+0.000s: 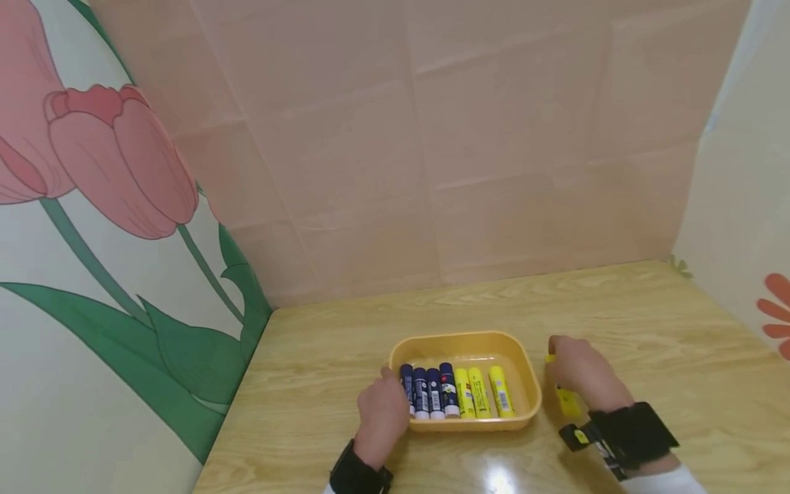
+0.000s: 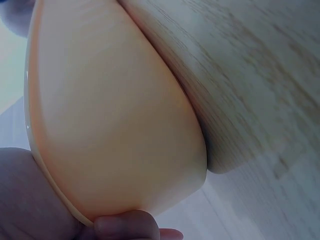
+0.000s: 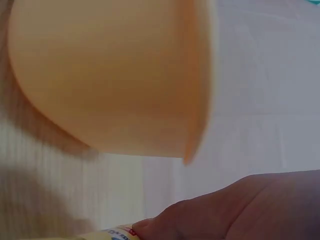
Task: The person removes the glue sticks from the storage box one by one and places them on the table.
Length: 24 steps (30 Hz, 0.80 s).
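Observation:
A yellow-orange plastic tray [image 1: 524, 370] sits on the wooden table with glue sticks lying side by side in it. Several dark blue glue sticks [image 1: 435, 392] fill its left part, and three yellow glue sticks [image 1: 479, 392] lie to their right. At the tray's left end my left hand [image 1: 384, 405] grips the rim, thumb and fingers on either side of the wall. Just right of the tray, my right hand [image 1: 580, 370] holds a yellow glue stick [image 1: 568, 403], whose middle the hand covers. Its printed label [image 3: 120, 234] peeks out under the thumb in the right wrist view.
The wood-grain table [image 1: 321, 363] meets a paper-covered wall [image 1: 420, 151] at the back. A wall painted with tulips [image 1: 136, 158] stands on the left, and a pale wall [image 1: 740, 206] with a red flower is on the right. Each wrist wears a black strap.

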Tool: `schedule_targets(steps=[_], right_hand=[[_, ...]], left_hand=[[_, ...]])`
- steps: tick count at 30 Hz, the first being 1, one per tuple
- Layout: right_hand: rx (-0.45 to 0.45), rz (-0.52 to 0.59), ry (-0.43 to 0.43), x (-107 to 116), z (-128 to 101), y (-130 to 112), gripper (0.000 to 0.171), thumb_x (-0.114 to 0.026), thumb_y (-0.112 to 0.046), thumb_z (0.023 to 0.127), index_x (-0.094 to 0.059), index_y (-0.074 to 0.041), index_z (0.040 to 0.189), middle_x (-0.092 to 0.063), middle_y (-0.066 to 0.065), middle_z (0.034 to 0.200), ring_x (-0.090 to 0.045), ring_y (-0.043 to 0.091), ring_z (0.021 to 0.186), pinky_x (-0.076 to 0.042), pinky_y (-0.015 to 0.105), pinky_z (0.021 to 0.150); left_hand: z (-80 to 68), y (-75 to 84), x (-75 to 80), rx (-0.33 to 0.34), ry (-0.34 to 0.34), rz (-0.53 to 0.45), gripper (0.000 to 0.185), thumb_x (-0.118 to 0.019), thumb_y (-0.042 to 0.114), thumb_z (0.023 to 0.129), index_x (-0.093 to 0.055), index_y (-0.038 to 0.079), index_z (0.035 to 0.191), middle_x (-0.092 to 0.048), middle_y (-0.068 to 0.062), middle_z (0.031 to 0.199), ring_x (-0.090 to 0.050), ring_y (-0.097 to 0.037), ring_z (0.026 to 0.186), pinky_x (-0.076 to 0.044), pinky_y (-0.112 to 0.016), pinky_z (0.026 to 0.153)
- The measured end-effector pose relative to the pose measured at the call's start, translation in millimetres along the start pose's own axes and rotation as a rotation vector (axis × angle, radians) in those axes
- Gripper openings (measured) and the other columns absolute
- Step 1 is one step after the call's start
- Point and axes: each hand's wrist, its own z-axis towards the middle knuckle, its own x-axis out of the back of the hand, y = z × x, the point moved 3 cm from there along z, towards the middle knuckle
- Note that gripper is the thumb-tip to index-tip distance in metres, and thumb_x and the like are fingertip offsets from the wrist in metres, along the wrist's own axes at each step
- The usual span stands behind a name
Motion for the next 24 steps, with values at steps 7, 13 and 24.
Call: schedule_targets(steps=[7,13,24], right_hand=[[-0.016,-0.015,-0.021,-11.3,8.6,6.1,0.029,-0.062,-0.008,0.085,-0.057,0.009,0.107,-0.061,0.016,0.085,-0.056,0.029,0.075,-0.049,0.040,0.062],[-0.056,0.011,-0.046,-14.7,10.5,8.4,0.034,-0.063,-0.010,0.086,-0.055,0.012,0.111,-0.061,0.018,0.087,-0.056,0.031,0.076,-0.051,0.041,0.062],[-0.095,0.020,-0.070,-14.7,12.4,10.6,0.047,-0.064,-0.013,0.087,-0.050,0.014,0.123,-0.062,0.025,0.097,-0.057,0.034,0.081,-0.052,0.048,0.067]], left_hand=[[-0.2,-0.4,-1.1,-0.001,0.004,0.011,0.045,-0.057,0.021,0.100,-0.051,-0.008,0.134,-0.063,-0.015,0.082,-0.061,-0.024,0.068,-0.051,-0.040,0.060],[0.1,-1.0,-1.2,-0.011,0.015,-0.002,0.044,-0.056,0.018,0.100,-0.051,-0.009,0.134,-0.064,-0.016,0.083,-0.063,-0.025,0.069,-0.052,-0.041,0.060],[0.3,-1.3,-0.4,-0.011,0.020,-0.017,0.041,-0.055,0.019,0.101,-0.052,-0.009,0.132,-0.062,-0.014,0.079,-0.062,-0.024,0.068,-0.051,-0.041,0.060]])
